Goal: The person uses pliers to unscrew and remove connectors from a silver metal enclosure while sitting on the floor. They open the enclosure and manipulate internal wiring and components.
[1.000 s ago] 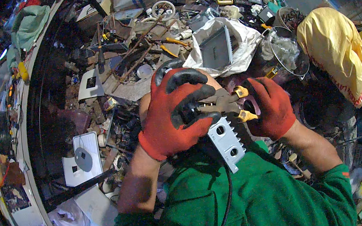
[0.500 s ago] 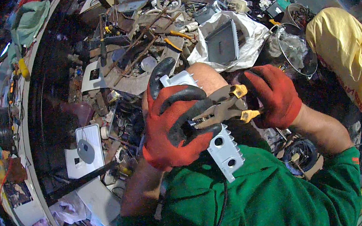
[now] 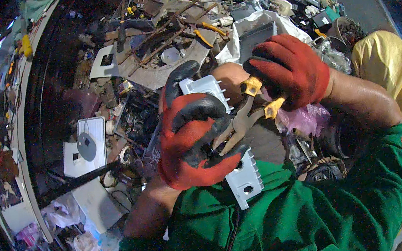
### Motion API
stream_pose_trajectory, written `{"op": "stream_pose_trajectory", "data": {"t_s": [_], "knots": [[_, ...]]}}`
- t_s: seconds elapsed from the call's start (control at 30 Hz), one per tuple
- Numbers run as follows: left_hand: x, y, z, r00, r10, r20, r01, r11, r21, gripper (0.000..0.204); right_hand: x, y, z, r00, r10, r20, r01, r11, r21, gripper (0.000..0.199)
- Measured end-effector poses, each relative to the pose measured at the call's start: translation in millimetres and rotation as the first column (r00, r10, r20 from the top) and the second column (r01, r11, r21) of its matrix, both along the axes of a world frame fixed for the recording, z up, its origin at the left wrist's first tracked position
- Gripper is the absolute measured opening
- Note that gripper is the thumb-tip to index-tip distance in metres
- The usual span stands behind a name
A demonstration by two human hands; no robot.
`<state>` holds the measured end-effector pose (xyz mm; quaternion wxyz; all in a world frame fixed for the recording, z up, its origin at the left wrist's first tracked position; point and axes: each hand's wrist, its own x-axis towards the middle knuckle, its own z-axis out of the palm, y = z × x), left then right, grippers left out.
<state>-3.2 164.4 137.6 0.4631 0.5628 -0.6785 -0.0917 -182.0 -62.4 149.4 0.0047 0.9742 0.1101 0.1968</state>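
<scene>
My left hand [image 3: 190, 142], in a red glove with black coating, is closed around a light grey finned metal housing [image 3: 244, 178]. Both ends of the housing stick out past the fingers, and round holes show in its lower end. Another matching glove covers my right hand [image 3: 292, 71], which grips a pair of pliers [image 3: 243, 122] by the handles, their yellow covering showing just outside the fingers. The jaws of the pliers reach in between the left fingers against the housing. What they bite on there is hidden by the glove.
Beyond my knee stands a white sack [image 3: 292, 26] with a grey tray [image 3: 255, 38] in it. Scrap and tools lie heaped ahead, among them yellow-handled pliers [image 3: 203, 38]. A yellow sack [image 3: 388, 77] is at the right, a pink plastic bag [image 3: 306, 120] below my right hand.
My right hand has risen, tilting the pliers more steeply, handles up. Their handles look closer together. The left hand still holds the housing, and the view has shifted a little.
</scene>
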Motion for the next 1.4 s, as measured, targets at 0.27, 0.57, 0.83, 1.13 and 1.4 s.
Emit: {"op": "stream_pose_trajectory", "data": {"t_s": [0.27,0.57,0.83,1.13,1.4], "knots": [[1,0,-6,0.992,0.057,-0.111,-0.061,0.998,-0.03,0.049,37,-26,1,0.983,0.182,0.02,-0.18,0.981,-0.076,0.07],[16,3,-5,0.993,-0.025,-0.117,0.029,0.999,0.036,0.049,-27,35,-27,0.947,-0.298,0.122,0.256,0.926,0.278,0.067],[19,-7,-2,0.996,-0.083,-0.023,0.084,0.996,0.011,0.05,-62,95,7,0.889,-0.454,-0.056,0.455,0.867,0.204,0.033],[20,-12,7,0.988,-0.153,-0.004,0.153,0.987,0.058,0.051,-71,128,5,0.843,-0.516,-0.151,0.538,0.816,0.214,0.027],[22,2,2,0.988,-0.152,-0.03,0.155,0.981,0.114,0.052,-68,118,1,0.907,-0.268,-0.323,0.382,0.848,0.368,0.044]]}}
